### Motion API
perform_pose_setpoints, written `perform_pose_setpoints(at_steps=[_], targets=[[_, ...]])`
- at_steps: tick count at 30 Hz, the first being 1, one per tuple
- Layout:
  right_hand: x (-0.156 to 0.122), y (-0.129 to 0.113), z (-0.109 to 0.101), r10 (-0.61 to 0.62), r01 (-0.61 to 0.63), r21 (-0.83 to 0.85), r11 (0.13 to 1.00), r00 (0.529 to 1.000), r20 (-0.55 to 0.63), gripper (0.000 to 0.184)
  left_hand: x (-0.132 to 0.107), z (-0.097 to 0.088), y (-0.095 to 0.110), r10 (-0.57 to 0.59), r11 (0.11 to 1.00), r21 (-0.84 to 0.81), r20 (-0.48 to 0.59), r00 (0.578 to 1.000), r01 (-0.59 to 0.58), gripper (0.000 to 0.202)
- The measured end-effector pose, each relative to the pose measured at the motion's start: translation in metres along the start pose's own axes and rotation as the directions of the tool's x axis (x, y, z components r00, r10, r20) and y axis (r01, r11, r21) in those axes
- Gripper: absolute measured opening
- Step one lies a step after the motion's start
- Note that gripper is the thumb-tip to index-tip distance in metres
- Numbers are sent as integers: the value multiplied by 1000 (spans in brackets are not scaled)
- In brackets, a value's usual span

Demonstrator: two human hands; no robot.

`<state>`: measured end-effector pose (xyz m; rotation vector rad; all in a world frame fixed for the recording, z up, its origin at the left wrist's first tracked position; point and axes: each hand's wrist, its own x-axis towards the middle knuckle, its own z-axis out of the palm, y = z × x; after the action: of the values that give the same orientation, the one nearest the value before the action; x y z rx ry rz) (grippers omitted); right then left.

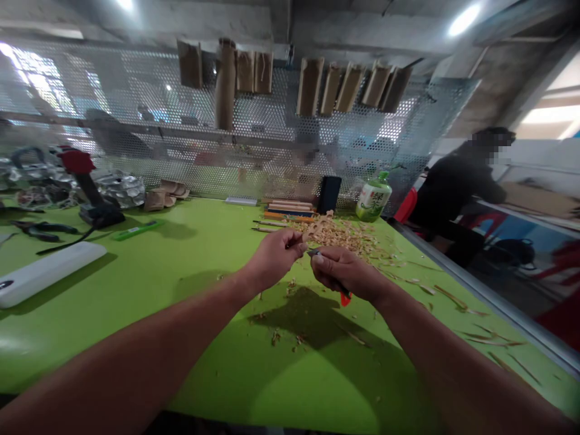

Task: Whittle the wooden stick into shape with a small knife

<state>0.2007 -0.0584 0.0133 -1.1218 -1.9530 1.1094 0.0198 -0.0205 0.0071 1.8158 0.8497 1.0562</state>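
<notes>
Over the middle of the green table (217, 350), my left hand (276, 255) pinches a small pale carved piece of wood (312, 231), whose upper end sticks out above the fingers. Just to its right, my right hand (347, 270) is wrapped round a carving knife (313, 252) with a dark handle and an orange-red end. The short blade points left, close to the left fingertips; whether it touches the wood I cannot tell. Wood shavings (357, 238) lie heaped behind my hands, and small chips (290, 338) are scattered below them.
Several slim tools (290, 211) lie behind the hands, near a dark upright box (329, 194) and a green-labelled bottle (374, 196). At left are pliers (43, 231), a red-and-black power tool (86, 181), a green cutter (138, 229) and a white case (52, 273). A person (457, 187) sits at right.
</notes>
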Motion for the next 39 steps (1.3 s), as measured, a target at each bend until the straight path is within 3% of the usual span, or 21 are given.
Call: perform_pose_setpoints(at_steps=[2, 5, 7, 11, 15, 18, 26, 31, 39], targets=[[1, 2, 1, -95, 80, -148, 986, 991, -97, 44, 1, -1, -2, 23, 999, 28, -17, 1000, -22, 16], [4, 5, -1, -285, 167, -440, 882, 934, -216, 39, 1, 0, 0, 32, 999, 7, -33, 999, -32, 13], [4, 5, 0, -350, 173, -540, 824, 904, -246, 35, 1, 0, 1, 49, 998, -33, -42, 998, -51, 12], [2, -2, 4, -379, 100, -644, 758, 872, -311, 31, 2, 2, 2, 96, 985, -140, -24, 995, -99, 11], [0, -10, 9, -358, -60, -748, 661, 851, -384, 32, 3, 3, -1, 153, 977, -151, -3, 988, -152, 11], [1, -11, 9, -362, -127, -800, 586, 842, -399, 36, 2, 4, -3, 179, 976, -122, -25, 984, -181, 14], [1, -9, 7, -379, -127, -859, 496, 859, -345, 36, 2, 3, -4, 199, 978, -66, -19, 980, -200, 13], [3, -7, 7, -359, -205, -909, 363, 869, -339, 32, -3, 3, 6, 116, 993, 6, -28, 993, -116, 12], [8, -1, 14, -403, -342, -906, 247, 814, -418, 30, -9, 9, 13, 12, 997, -77, -13, 1000, -13, 16]])
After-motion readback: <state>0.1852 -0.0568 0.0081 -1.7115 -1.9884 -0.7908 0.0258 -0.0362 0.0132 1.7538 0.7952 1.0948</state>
